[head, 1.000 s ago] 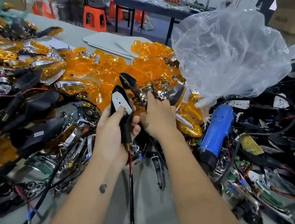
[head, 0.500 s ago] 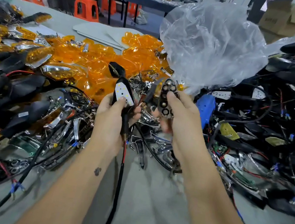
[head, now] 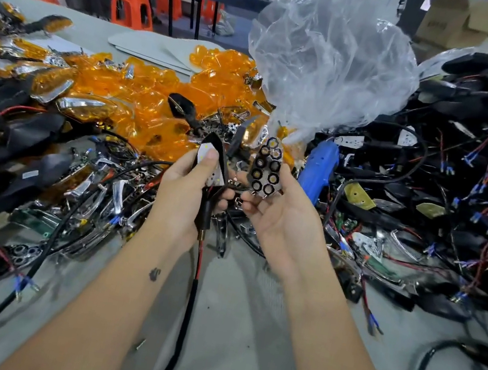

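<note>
My left hand (head: 182, 193) grips the black lamp housing (head: 211, 176), thumb pressed on its white board. Just right of it, my right hand (head: 280, 214) pinches the chrome reflector (head: 265, 169) upright.

One housing (head: 222, 166), one reflector plate (head: 266, 169), one bag (head: 329, 63).

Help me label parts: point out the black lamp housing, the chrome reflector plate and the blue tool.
black lamp housing (head: 205, 213), head view, its stem
chrome reflector plate (head: 266, 169), head view, its middle
blue tool (head: 317, 169), head view, its body
</note>
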The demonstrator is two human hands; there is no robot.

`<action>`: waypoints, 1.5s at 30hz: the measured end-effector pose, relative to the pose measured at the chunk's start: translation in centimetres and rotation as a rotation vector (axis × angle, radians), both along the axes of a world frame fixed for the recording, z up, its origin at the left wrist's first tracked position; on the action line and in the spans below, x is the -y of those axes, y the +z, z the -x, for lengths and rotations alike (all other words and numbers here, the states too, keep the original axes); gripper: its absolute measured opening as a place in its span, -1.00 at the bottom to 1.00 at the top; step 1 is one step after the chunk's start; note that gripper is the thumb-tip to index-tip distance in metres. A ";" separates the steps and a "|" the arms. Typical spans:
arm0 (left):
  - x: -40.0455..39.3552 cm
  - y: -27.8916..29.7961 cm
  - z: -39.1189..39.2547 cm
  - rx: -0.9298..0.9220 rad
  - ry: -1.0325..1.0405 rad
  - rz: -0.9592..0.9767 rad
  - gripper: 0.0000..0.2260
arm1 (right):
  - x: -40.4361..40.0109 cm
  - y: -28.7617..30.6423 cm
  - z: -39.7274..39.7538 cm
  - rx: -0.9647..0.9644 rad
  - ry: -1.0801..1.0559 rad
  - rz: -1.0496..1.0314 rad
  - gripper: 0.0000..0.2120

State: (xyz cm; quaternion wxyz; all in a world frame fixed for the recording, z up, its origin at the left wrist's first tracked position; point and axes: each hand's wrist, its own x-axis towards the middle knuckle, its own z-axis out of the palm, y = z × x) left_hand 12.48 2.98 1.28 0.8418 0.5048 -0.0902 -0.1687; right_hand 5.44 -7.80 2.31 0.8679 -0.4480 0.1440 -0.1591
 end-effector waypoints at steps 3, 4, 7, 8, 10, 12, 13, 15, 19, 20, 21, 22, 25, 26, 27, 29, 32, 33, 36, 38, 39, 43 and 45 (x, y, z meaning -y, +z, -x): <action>-0.1 0.2 0.1 0.004 -0.024 -0.015 -0.84 | 0.4 0.1 0.5 0.069 -0.004 0.005 -0.80; 0.0 0.3 0.1 0.003 -0.030 -0.015 -0.86 | 0.5 0.1 0.6 0.074 -0.011 0.019 -0.80; 0.2 0.3 0.3 0.011 -0.034 -0.004 -0.94 | 0.6 0.1 0.6 0.087 -0.053 0.024 -0.71; 0.3 0.3 0.2 0.012 -0.035 0.000 -0.95 | 0.6 0.1 0.5 0.090 -0.074 0.023 -0.68; 0.4 0.3 0.2 0.013 -0.041 0.009 -0.93 | 0.7 0.1 0.4 0.109 -0.112 0.028 -0.68; 0.5 0.3 0.2 0.001 -0.048 0.016 -0.89 | 0.8 -0.1 0.4 0.117 -0.141 0.064 -0.75; 0.5 0.4 0.2 -0.010 -0.050 0.019 -0.88 | 0.9 -0.1 0.4 0.108 -0.155 0.090 -0.80; 0.6 0.4 0.2 -0.036 -0.054 0.017 -0.88 | 0.9 -0.1 0.5 0.091 -0.176 0.116 -0.86; 0.4 0.2 0.2 -0.011 -0.105 0.011 -0.87 | 0.7 0.3 0.6 0.084 -0.196 0.162 -0.77; 0.3 0.2 0.2 0.007 -0.112 0.013 -0.87 | 0.6 0.4 0.7 0.083 -0.218 0.186 -0.80; 0.3 0.1 0.2 0.021 -0.114 0.015 -0.88 | 0.5 0.5 0.8 0.086 -0.255 0.205 -0.84; 0.2 0.1 0.2 0.024 -0.113 0.023 -0.89 | 0.5 0.7 0.9 0.096 -0.297 0.211 -0.87; 0.4 0.1 0.1 0.006 -0.123 0.054 -0.86 | 1.6 1.1 1.2 0.121 -0.414 0.161 -0.90; 0.4 0.2 0.0 0.009 -0.125 0.039 -0.84 | 2.2 1.3 1.4 0.131 -0.447 0.118 -0.93; 0.5 0.1 -0.1 0.014 -0.129 0.028 -0.83 | 2.8 1.4 1.6 0.140 -0.481 0.079 -0.91; 0.6 0.1 -0.3 0.008 -0.143 0.037 -0.83 | 3.8 1.6 2.2 0.165 -0.551 0.032 -0.85; 0.8 0.3 -0.5 -0.101 -0.179 0.119 -0.81 | 4.8 1.6 2.9 0.208 -0.671 0.050 -0.85; 0.9 0.3 -0.5 -0.141 -0.194 0.174 -0.79 | 5.0 1.7 3.0 0.203 -0.707 0.055 -0.86; 0.8 0.1 -0.6 -0.154 -0.179 0.200 -0.59 | 5.6 1.5 3.1 0.167 -0.776 0.039 -0.91; 0.8 -0.1 -0.6 -0.123 -0.153 0.131 -0.53 | 5.7 1.4 3.1 0.151 -0.777 0.033 -0.94; 0.9 -0.2 -0.6 -0.110 -0.146 0.107 -0.53 | 5.7 1.3 3.0 0.154 -0.772 0.033 -0.93; 1.2 -0.2 -0.3 -0.083 -0.191 0.094 -0.52 | 5.5 1.4 2.9 0.208 -0.686 0.072 -0.85; 1.3 -0.2 0.0 -0.073 -0.228 0.065 -0.52 | 5.1 1.4 2.7 0.207 -0.595 0.148 -0.86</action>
